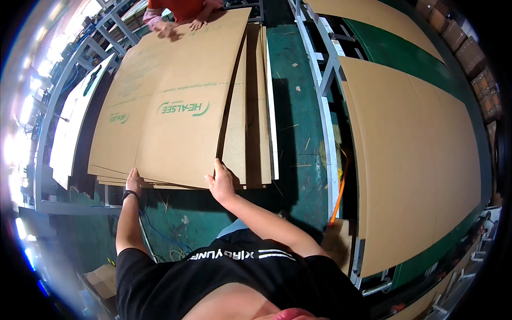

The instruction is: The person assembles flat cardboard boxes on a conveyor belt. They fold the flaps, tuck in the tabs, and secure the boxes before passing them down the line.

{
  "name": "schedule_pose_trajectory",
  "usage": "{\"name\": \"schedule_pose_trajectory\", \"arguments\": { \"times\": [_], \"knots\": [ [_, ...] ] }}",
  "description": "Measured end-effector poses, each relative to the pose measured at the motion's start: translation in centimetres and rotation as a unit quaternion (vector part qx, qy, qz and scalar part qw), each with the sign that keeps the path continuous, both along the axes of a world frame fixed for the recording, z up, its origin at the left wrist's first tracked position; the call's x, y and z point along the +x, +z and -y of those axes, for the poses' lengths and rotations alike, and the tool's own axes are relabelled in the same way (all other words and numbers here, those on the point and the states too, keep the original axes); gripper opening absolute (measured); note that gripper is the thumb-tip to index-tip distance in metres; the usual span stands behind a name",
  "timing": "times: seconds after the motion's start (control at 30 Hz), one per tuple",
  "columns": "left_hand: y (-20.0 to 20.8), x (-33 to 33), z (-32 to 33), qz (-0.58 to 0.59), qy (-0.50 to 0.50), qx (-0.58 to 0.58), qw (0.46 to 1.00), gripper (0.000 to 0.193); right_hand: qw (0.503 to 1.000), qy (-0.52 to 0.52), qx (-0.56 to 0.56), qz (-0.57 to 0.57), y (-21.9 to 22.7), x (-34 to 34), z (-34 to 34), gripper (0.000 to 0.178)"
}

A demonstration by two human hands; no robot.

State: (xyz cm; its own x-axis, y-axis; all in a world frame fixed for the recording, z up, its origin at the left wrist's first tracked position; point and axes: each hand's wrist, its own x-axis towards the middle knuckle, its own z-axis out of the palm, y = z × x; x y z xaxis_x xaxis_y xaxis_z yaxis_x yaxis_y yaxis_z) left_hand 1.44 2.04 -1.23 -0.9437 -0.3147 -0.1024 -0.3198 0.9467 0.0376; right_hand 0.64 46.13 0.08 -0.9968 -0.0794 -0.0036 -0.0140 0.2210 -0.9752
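Head view: the top cardboard sheet (176, 133) lies on a stack in front of the person, broad, flat-faced and brown, with green printing and a lengthwise crease that meets the near edge close to the left hand (134, 184). Its surface appears smooth. The left hand, a dark band (129, 194) at its wrist, is at the near edge, fingers together and pointing forward. The right hand (221, 184) is at the near right corner, thumb apart from the fingers, one finger along the right edge. Whether either hand's fingers close beneath the cardboard cannot be told. A co-worker's hands (169, 32) rest at the far end. Edges: the sheet sits askew, its right side parted by a dark gap from the lower sheets (234, 133), which project to the right and along the near side. Room: to the right, a green floor (290, 58) strip, strewn with scraps, separates the stack from a pale metal frame (328, 144), beyond which lies another brown sheet (416, 170). To the left, a white board (66, 133) stands near the stack; on the near side, floor shows between stack and person.
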Motion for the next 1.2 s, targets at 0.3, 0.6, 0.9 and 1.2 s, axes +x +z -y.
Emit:
{"name": "schedule_pose_trajectory", "arguments": {
  "times": [0.3, 0.6, 0.9, 1.2],
  "knots": [
    [-2.3, -1.6, 0.6, -0.026, -0.003, 0.032, 0.999, 0.084, 0.998, 0.041, 0.001, -0.055, -0.1, -3.4, -5.1, 0.043],
    [0.1, -2.3, -2.3, -0.033, -0.03, -0.035, 0.998, 0.068, 0.679, -0.239, 0.655, 0.23, -1.9, 12.9, -44.8, 0.076],
    [1.2, -1.9, -8.6, -0.012, 0.284, -0.179, 0.942, 0.061, 0.74, -0.119, 0.661, -0.014, -11.2, 0.2, -53.6, 0.055],
    [9.4, -14.7, -35.8, -0.317, -0.134, 0.217, 0.914, 0.048, 0.723, -0.096, 0.605, -0.321, 8.5, -10.3, -51.0, 0.012]
  ]
}}
